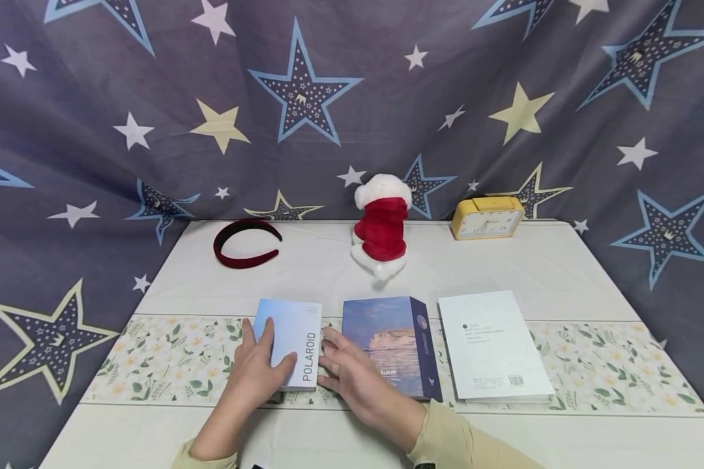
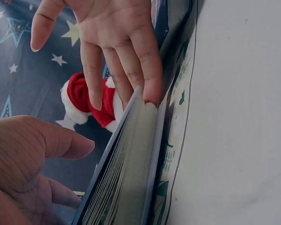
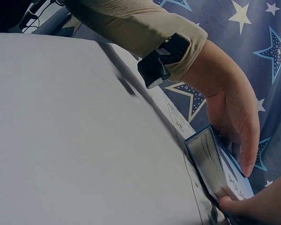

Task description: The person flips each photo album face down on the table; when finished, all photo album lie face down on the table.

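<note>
A pale blue album (image 1: 302, 319) marked POLAROID lies on the floral strip of the table. My left hand (image 1: 257, 368) rests on its cover from the left, fingers spread and fairly straight. At its right edge is my right hand (image 1: 360, 384), with loosely bent fingers touching that side. In the left wrist view, the album's page edges (image 2: 131, 164) show between both hands, and the right hand (image 2: 117, 28) has its fingertips at the far corner. The right wrist view shows the left hand (image 3: 234, 103) arched over the cover.
Right of it lie a blue album (image 1: 387, 332) with a sea cliff picture and a white booklet (image 1: 493, 352) with a barcode. Farther back are a dark red headband (image 1: 246, 263), a plush toy (image 1: 382, 228) in red and white, and a yellow clock (image 1: 487, 218). A star-patterned curtain (image 1: 352, 58) hangs behind.
</note>
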